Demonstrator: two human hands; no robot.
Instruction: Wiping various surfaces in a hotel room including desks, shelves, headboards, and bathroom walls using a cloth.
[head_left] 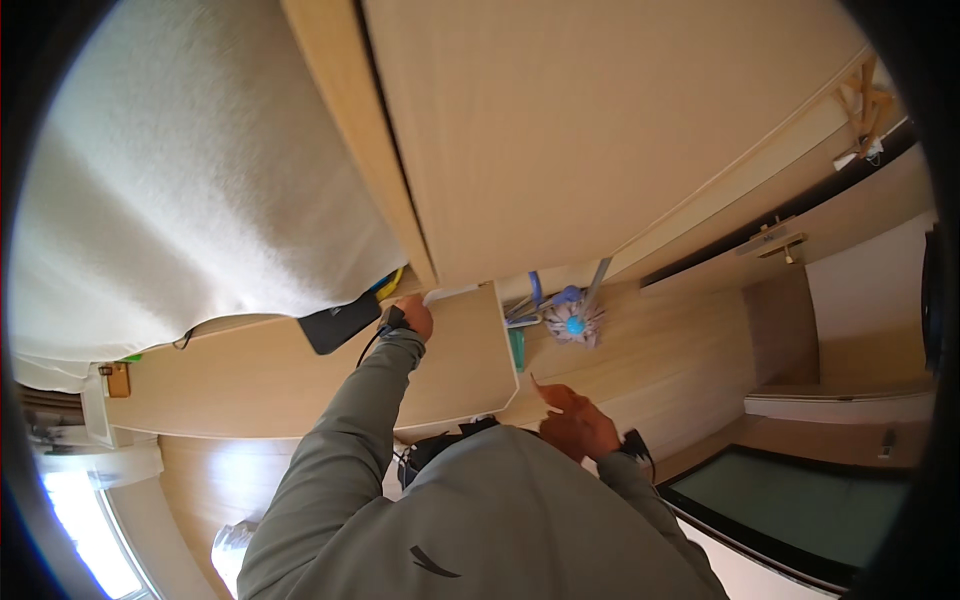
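Presently, a dark flat object (341, 322) is noted on the counter (250, 380), just beside the left hand (416, 316), with a yellow item (392, 284) near its upper edge. It is judged stiff, fairly light and smooth enough to slip; hold is best taken across its opposite long edges. Whether the left grip is closed on anything cannot be told. At the right hand (578, 422), the grip is seen parted, apparently unloaded.
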